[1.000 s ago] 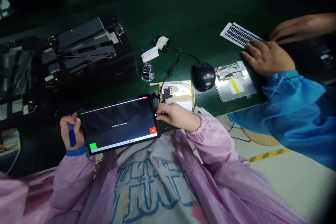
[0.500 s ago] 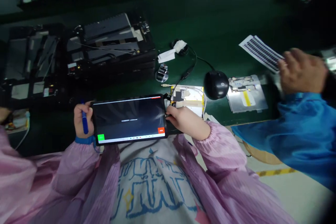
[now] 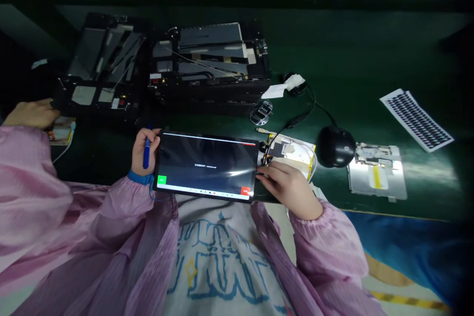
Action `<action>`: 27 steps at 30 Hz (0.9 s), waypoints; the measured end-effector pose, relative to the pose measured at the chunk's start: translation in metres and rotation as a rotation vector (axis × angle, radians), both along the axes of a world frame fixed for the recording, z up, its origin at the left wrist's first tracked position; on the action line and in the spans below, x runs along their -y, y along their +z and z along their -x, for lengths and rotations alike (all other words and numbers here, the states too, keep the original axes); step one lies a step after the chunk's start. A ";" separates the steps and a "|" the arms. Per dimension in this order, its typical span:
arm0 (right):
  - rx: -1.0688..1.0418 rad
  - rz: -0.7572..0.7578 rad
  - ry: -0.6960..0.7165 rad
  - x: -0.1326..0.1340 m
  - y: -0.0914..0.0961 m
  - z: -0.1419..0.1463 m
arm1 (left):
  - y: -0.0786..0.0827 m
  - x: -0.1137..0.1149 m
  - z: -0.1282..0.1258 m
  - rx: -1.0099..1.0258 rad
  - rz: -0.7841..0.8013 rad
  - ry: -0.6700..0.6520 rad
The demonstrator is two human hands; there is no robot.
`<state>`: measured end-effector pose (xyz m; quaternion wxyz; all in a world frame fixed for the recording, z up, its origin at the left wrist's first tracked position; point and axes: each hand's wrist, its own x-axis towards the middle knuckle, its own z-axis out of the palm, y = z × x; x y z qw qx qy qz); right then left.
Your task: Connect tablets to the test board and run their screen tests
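And the Left hand (image 3: 139, 154) grips tablet (image 3: 205, 158) and blue pen (image 3: 147, 153); right hand (image 3: 289, 185) meets the right edge, hold unclear. Probably light, stiff, fragile: support both side edges!

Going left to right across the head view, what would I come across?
A co-worker's hand, the left hand holding a blue pen, a tablet, the right hand, a black mouse, a white printed sheet.
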<state>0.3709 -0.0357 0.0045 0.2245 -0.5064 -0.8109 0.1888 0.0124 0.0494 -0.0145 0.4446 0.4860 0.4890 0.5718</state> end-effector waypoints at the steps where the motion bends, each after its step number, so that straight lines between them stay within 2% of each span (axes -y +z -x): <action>1: -0.002 -0.005 0.004 0.000 0.000 0.000 | 0.000 0.000 0.000 -0.010 0.006 0.006; 8: -0.003 -0.036 0.041 -0.005 0.002 0.007 | -0.001 0.001 0.001 -0.030 0.016 0.007; 12: -0.028 -0.025 0.001 -0.005 0.007 0.008 | 0.002 0.001 -0.001 -0.026 0.029 0.014; 15: -0.115 -0.012 -0.133 -0.009 0.008 -0.002 | 0.004 0.001 -0.002 -0.044 0.019 0.018; 18: -0.293 0.024 -0.399 -0.023 0.006 -0.010 | 0.003 0.000 0.000 -0.071 0.018 0.016; 20: -0.446 0.033 -0.524 -0.034 0.007 -0.005 | 0.001 -0.001 0.001 -0.056 0.033 0.018; 21: -0.499 0.027 -0.533 -0.038 0.010 0.002 | -0.001 -0.001 0.002 -0.040 0.042 0.018; 23: -0.499 -0.004 -0.456 -0.038 0.019 0.025 | -0.002 0.001 0.002 -0.019 0.047 0.019; 25: -0.396 -0.052 -0.297 -0.027 0.030 0.058 | -0.003 0.004 0.002 -0.019 0.036 0.019; 27: -0.280 -0.068 0.002 -0.008 0.037 0.095 | -0.002 0.007 0.000 -0.013 0.022 0.021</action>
